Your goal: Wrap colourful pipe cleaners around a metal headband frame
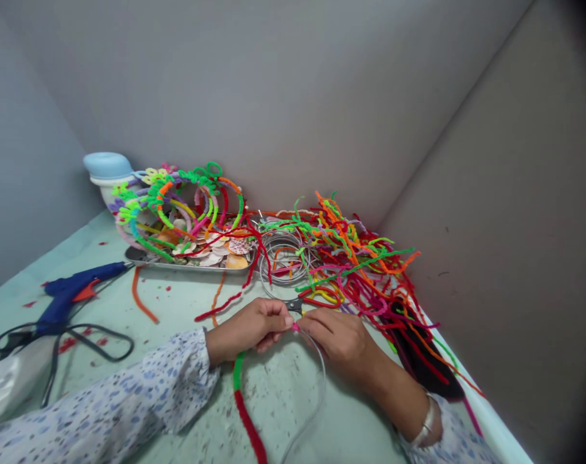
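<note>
My left hand and my right hand meet over the pale green table, fingers pinched together on a thin metal wire ring. A small pink bit of pipe cleaner shows between the fingertips. A green and red pipe cleaner trails from under my left hand toward me along the ring. Small pliers with red handles lie just beyond my hands.
A heap of coloured pipe cleaners and wire rings lies behind the hands. A metal tray with shells and pipe-cleaner hoops stands at back left, beside a white jar with a blue lid. A blue glue gun lies at left.
</note>
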`<state>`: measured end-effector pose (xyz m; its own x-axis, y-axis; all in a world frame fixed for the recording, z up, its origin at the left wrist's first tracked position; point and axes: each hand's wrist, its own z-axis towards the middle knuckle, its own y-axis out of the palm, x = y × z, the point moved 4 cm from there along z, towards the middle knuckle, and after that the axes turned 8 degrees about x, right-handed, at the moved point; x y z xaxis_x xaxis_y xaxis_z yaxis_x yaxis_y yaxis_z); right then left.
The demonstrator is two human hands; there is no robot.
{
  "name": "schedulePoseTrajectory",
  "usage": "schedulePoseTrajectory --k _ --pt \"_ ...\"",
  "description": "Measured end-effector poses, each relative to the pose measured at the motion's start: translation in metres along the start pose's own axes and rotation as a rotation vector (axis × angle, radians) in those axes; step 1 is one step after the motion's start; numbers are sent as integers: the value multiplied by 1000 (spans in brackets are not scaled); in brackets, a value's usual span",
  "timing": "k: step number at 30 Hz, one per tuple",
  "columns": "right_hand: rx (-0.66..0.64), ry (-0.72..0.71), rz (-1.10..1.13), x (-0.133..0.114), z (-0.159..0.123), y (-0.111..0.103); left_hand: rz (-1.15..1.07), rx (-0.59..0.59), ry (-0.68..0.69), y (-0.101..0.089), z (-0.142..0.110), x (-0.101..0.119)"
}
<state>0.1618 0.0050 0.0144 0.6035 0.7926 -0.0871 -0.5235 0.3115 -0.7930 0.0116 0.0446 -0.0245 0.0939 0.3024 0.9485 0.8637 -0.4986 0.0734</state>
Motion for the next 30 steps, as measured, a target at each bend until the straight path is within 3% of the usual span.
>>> schedulePoseTrajectory --k 8,12,15,18,22,25,30 --pt "-7 -77 -15 -1 -1 -2 44 -27 0 2 -3 2" --pt "22 -1 -15 5 -3 2 41 37 26 3 -2 0" --pt "90 224 55 17 -3 4 4 112 46 2 -1 1" --pt "137 590 248 31 -5 4 -40 171 50 1 -1 3" --pt "-8 989 634 33 -5 11 -40 212 101 0 -1 4" --pt "-119 1159 892 24 -6 18 -18 230 138 0 -1 2" --pt "-66 1220 1124 19 -10 28 7 209 167 2 -1 0"
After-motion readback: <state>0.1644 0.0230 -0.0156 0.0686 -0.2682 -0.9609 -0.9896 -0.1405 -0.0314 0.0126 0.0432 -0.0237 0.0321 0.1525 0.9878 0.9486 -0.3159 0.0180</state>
